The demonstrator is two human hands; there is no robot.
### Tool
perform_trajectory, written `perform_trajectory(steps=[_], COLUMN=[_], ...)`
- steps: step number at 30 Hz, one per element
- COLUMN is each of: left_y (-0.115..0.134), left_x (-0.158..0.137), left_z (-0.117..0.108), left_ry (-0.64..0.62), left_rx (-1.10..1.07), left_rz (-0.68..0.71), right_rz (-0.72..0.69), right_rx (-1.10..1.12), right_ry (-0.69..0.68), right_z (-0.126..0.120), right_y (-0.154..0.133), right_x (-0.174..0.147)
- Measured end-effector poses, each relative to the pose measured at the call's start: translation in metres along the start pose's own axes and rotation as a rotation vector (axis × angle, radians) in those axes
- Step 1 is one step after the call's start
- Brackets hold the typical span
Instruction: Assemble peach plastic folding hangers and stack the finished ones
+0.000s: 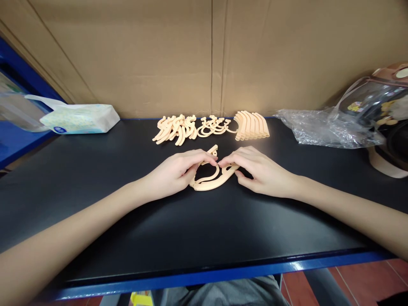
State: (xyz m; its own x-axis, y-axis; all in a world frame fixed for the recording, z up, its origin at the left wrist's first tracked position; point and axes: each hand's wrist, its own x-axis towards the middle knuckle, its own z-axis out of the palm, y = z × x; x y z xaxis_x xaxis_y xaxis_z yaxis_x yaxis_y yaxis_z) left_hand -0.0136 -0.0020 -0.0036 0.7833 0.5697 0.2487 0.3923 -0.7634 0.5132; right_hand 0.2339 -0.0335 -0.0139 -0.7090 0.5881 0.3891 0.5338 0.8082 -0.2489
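A beige plastic folding clothes hanger (212,184), with curved arms and a curved hook, is between my two hands just above or on the black tabletop. My left hand (178,170) has its fingers closed around the hanger's left side. On the right end, my right hand (256,170) pinches an arm between thumb and fingers. The fingertips of both hands nearly meet above the hook's curve. Behind them lie a pile of curved beige hanger arms (177,128), several beige hooks (213,126) and a row of wider curved beige pieces (251,126).
A tissue pack (83,119) lies at the back left. To the back right are a crumpled clear plastic bag (331,127) and a transparent bag with a brown top (366,102). A cardboard wall (143,55) stands behind the black table (197,238), which has a blue front edge.
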Motion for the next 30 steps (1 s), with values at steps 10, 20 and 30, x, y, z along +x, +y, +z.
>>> perform_trajectory(steps=[10, 20, 30], left_y=[0.004, 0.012, 0.008], left_x=[-0.005, -0.004, -0.005], left_z=[-0.001, 0.000, 0.001], left_ry=[-0.082, -0.076, -0.029], left_rx=[0.186, 0.162, 0.155], left_rz=[0.042, 0.053, 0.071], right_rz=[0.027, 0.045, 0.190], right_rx=[0.005, 0.090, -0.152], right_ry=[0.034, 0.061, 0.165], right_z=[0.001, 0.002, -0.001], right_y=[0.005, 0.005, 0.002], right_x=[0.000, 0.001, 0.001])
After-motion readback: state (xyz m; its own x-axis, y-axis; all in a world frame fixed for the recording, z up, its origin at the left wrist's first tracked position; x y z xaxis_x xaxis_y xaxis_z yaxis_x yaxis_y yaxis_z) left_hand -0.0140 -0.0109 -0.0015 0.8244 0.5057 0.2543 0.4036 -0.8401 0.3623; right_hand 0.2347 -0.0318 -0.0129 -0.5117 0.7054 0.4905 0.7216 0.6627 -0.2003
